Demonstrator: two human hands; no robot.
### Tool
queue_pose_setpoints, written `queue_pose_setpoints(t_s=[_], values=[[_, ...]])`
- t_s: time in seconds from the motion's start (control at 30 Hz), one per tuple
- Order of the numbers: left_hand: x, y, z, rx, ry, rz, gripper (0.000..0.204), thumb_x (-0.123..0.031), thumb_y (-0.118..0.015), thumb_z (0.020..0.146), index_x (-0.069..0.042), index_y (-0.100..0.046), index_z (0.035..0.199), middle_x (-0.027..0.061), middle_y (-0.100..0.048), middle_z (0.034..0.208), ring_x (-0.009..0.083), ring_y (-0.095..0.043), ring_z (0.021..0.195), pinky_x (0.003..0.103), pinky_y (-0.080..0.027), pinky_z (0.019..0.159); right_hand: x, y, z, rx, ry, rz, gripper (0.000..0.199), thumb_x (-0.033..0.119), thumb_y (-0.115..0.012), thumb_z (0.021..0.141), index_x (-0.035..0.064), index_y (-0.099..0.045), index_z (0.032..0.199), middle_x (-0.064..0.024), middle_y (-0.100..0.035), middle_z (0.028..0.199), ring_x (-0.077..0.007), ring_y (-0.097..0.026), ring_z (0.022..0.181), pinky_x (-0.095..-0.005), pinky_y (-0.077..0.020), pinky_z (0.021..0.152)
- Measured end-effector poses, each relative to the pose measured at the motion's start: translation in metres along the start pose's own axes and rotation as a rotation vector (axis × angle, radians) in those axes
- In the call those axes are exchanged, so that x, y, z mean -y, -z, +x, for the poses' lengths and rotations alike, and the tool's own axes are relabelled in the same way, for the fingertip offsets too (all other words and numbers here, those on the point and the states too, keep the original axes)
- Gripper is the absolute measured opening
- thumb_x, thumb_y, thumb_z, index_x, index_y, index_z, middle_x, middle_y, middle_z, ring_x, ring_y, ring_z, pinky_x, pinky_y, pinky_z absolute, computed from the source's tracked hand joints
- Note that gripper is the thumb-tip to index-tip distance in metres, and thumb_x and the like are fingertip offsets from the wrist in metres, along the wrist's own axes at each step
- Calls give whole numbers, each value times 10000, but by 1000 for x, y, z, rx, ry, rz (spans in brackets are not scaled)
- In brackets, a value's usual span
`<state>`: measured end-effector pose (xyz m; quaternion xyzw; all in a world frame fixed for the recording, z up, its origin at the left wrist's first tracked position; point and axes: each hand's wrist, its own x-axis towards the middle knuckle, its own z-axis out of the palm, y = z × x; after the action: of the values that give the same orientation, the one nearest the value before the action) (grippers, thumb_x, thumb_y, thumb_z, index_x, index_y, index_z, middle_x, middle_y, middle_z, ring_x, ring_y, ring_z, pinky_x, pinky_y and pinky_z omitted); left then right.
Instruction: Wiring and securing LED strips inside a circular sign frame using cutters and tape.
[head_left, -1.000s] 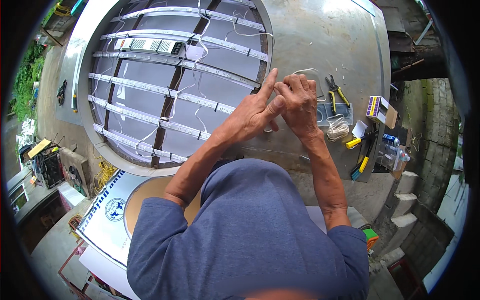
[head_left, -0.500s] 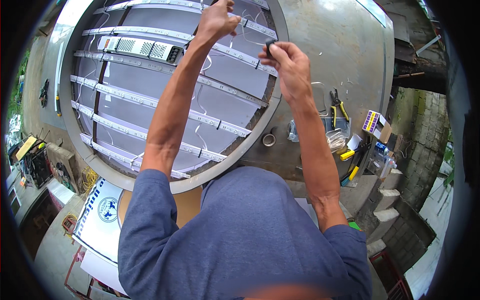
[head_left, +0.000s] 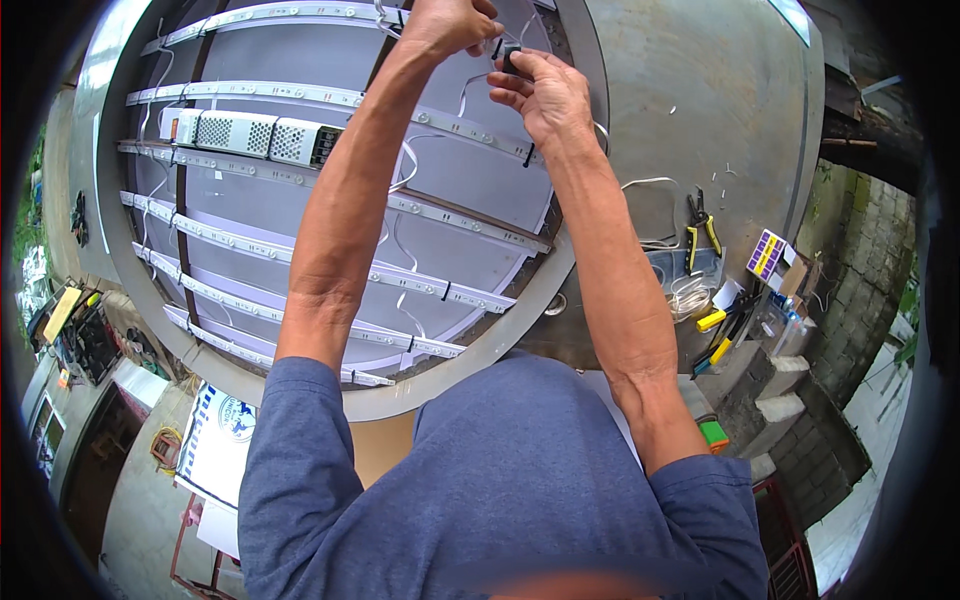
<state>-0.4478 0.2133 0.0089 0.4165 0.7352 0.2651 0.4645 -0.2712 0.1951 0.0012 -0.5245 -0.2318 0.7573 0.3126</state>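
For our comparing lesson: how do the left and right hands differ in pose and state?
The left hand is cut off by the picture's top edge; the right hand shows lower, uncut. The right hand pinches a small black item; the left hand's grip is unclear. Both are bare, over the round frame.

Black roll in right hand

Daylight falls across your grey metal-topped desk. To your right, a weathered block wall stands beyond rough concrete steps; at your lower left lies a grey concrete floor (green foliage fringes the view farther up).
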Motion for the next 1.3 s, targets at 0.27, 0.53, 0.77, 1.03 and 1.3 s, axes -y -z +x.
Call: queue_pose_setpoints(t_s=[0.27, 0.53, 0.77, 1.03, 1.3], values=[[16, 8, -26, 66, -90, -99, 404, -184, -774, 892, 5, -682, 1238, 82, -792, 944, 90, -721, 699, 217, -402, 452, 20, 6, -10, 37, 70, -200, 251, 79, -706, 915, -35, -631, 1126, -147, -722, 949, -231, -722, 720, -325, -579, 556], [20, -14, -29, -211, -139, 102, 334, -161, -784, 893, -17, -724, 1188, 108, -786, 935, 151, -761, 810, 296, -594, 655, 18, -5, -6, 49, 120, -255, 210, 93, -760, 871, -12, -750, 1052, -109, -734, 862, -192, -707, 641, -314, -576, 507], [14, -20, -24, -181, -198, -310, 322, -122, -754, 889, 21, -715, 1174, 138, -763, 982, 198, -737, 808, 315, -596, 696, 18, -6, 9, 56, 90, -72, 306, 82, -807, 846, -25, -718, 1119, -127, -739, 954, -230, -709, 721, -346, -595, 614], [-3, -13, -31, -248, -189, 46, 341, -61, -740, 825, 40, -700, 1148, 173, -766, 859, 214, -751, 776, 324, -597, 695, 12, -12, 11, -84, 0, 103, 261, 35, -788, 852, -38, -698, 1086, -124, -725, 906, -245, -700, 759, -362, -544, 648], [5, -20, -18, -457, -462, 304, 301, -8, -601, 759, 34, -664, 1050, 227, -690, 756, 390, -712, 761, 445, -566, 715, 8, -13, 17, -120, 0, 150, 243, -37, -780, 820, -62, -692, 1046, -116, -702, 847, -222, -662, 698, -320, -471, 586]])
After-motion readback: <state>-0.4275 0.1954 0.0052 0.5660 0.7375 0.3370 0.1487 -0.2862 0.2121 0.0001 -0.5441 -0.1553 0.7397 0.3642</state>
